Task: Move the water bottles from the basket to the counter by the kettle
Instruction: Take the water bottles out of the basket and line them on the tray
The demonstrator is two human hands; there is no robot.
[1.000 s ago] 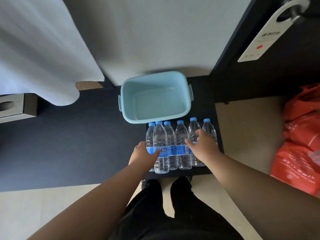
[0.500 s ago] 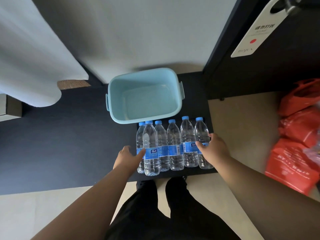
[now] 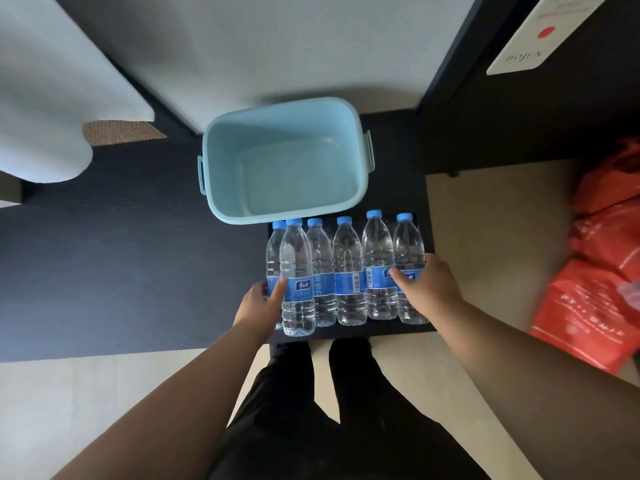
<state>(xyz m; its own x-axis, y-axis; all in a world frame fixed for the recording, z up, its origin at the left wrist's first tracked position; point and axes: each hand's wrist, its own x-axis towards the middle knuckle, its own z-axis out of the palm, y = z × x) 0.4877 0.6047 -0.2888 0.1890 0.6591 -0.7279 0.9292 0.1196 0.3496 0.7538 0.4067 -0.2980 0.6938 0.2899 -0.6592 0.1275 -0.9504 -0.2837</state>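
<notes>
Several clear water bottles point(image 3: 348, 275) with blue caps and blue labels stand upright in a row on a black tray point(image 3: 349, 332) on the dark counter point(image 3: 121, 265). Just behind them sits the light blue basket point(image 3: 287, 116), which holds nothing. My left hand point(image 3: 258, 304) is at the left end of the row, its thumb and fingers curled round the leftmost bottle point(image 3: 273, 258). At the right end, my right hand point(image 3: 431, 289) wraps the rightmost bottle point(image 3: 408, 251) with the thumb across its label. No kettle is in view.
Red plastic bags point(image 3: 595, 271) lie on the beige floor to the right. A dark door carrying a white hanger sign point(image 3: 530, 39) stands at the top right. A white cloth point(image 3: 52, 109) hangs over the counter's left. My black-trousered legs point(image 3: 322, 410) stand below the tray.
Both hands slid outward from the middle bottles to the two ends of the row and closed round the end bottles. The view shifted slightly; the bottles stay in place.
</notes>
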